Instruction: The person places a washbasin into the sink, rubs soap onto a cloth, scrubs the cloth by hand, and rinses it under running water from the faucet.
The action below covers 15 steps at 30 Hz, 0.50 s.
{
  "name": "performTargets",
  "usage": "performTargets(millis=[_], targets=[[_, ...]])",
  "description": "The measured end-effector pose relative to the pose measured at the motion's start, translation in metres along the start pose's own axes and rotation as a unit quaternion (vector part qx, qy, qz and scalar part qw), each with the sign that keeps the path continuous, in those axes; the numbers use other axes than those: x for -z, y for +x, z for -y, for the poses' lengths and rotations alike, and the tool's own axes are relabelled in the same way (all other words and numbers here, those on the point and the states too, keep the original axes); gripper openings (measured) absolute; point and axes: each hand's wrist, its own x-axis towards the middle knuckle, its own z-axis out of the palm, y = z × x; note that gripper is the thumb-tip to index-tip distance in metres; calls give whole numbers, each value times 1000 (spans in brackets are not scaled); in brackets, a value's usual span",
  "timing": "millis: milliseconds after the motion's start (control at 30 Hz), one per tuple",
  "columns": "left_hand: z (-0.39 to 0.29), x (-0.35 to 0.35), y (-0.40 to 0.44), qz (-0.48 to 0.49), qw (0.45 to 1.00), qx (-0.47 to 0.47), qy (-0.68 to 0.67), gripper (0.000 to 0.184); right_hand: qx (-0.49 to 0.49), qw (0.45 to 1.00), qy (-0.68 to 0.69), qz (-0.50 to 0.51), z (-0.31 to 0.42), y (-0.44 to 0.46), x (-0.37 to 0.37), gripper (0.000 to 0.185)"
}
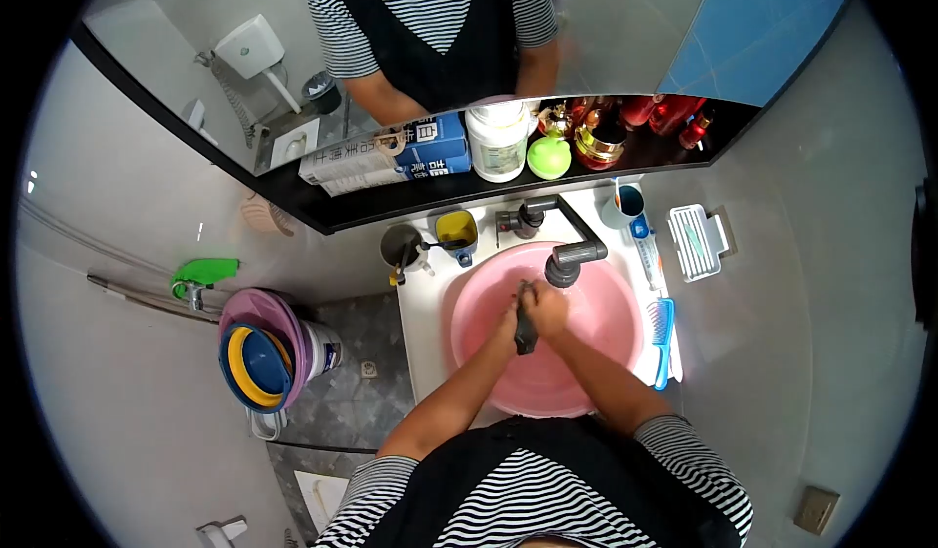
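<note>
Over the pink basin (616,338), both hands are close together on a small dark piece of cloth (526,335), perhaps a sock. My left hand (509,319) closes on its left side, fingers partly hidden. On the other side my right hand (547,308) is wrapped round its upper part. The cloth's lower end hangs down between the wrists. Just above my right hand is the dark faucet's spout (563,267), its jointed arm bent over the basin.
Left of the faucet stand a dark cup (400,244) and a yellow-lined cup (456,228). On the right lie a blue comb (662,338) and a toothpaste tube (646,250), near a cup (622,207). A shelf (391,206) with bottles and boxes runs beneath the mirror.
</note>
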Motion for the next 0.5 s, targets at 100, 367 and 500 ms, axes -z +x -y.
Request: performTargets(millis=[100,367,500], targets=[[-6,12,11,-50,991,-48,117,26,-44,997,-48,-48,-68,28,-25,27],[-9,36,-10,-122,973,-21,192,47,-124,972,-140,141,-81,42,-20,39],[-13,38,-4,-58,988,78,122,49,-188,940,178,222,-61,39,-25,36]])
